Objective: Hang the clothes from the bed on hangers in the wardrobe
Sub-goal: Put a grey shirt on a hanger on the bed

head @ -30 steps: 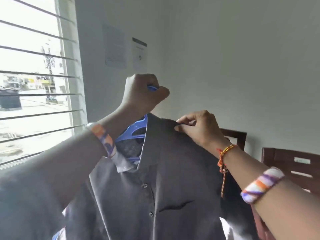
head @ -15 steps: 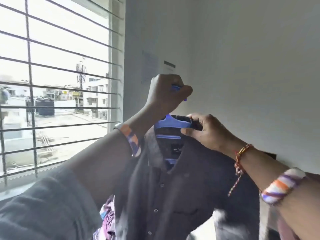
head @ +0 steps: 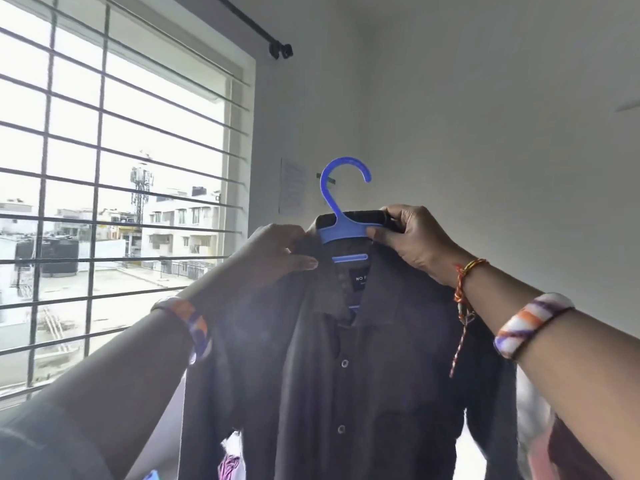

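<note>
From where I sat watching the head view, both arms were raised in front of the wall, holding a dark grey shirt (head: 346,393) up at about face height on a blue hanger (head: 341,216). The left hand (head: 277,254) came in from the lower left, forearm sloping upward, and it pinched the left side of the shirt's collar — thumb lying flat across the front of the fabric, pointing toward the hanger, the other fingers tucked behind the cloth where I could not see them. The right hand (head: 415,240) reached in from the lower right with the wrist bent, its fingers curled round the right end of the hanger's top bar and the collar fold draped over it, thumb pressed against the blue plastic from below. The hanger's hook stood free above both hands, its open end to the right, touching nothing. The shirt hung straight down between the forearms, buttoned at the front, its label showing inside the collar. Each wrist wore a striped bangle (head: 530,323), and the right one also a knotted thread (head: 464,299). A barred window (head: 114,202) filled the left — a curtain rod (head: 249,26) ran above it
</note>
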The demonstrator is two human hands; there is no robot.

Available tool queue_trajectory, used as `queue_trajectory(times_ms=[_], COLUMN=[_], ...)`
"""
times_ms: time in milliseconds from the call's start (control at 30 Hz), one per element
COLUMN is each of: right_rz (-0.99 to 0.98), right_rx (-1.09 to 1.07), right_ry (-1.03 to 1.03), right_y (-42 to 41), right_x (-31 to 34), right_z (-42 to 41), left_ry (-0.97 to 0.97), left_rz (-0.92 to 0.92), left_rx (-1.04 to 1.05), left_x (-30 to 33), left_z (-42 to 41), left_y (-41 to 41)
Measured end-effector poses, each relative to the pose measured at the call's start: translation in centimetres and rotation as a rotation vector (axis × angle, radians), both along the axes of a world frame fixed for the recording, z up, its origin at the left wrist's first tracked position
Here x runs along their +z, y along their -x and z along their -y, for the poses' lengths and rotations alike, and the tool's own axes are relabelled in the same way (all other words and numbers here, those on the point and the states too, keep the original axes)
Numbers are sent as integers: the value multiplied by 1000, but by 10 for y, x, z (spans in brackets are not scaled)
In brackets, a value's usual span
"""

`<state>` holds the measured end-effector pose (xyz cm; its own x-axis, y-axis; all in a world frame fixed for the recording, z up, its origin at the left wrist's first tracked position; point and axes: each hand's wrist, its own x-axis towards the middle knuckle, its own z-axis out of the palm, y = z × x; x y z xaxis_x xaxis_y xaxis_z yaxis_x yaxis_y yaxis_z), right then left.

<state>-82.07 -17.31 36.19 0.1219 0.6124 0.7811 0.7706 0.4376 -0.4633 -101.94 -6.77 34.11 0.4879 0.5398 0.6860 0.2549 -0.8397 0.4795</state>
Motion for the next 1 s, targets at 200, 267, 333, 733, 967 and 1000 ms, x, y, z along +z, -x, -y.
queue_trajectory(times_ms=[200,267,333,733,967,1000], right_rz=[-18,-22,-28,-185,-214,-239], right_rx=[-36,-158,-304,-842,-1181,-1230], right_ry=[204,308,369,329,427,421], right_y=[6,-10,-28,-45,-19,-10], right_x=[6,0,-9,-25,-31,-31], right_z=[92,132,172,444,671,706], left_ry=[-136,-176,-177,-321,-426,-419], left_rz=[132,165,200,8,-86,-94], left_rx=[-75,-80,-126,-583,-954,-1019], left_x=[4,5,5,5,23,26], left_z=[46,62,78,271,476,506], left_y=[6,0,-10,-131,-189,-196])
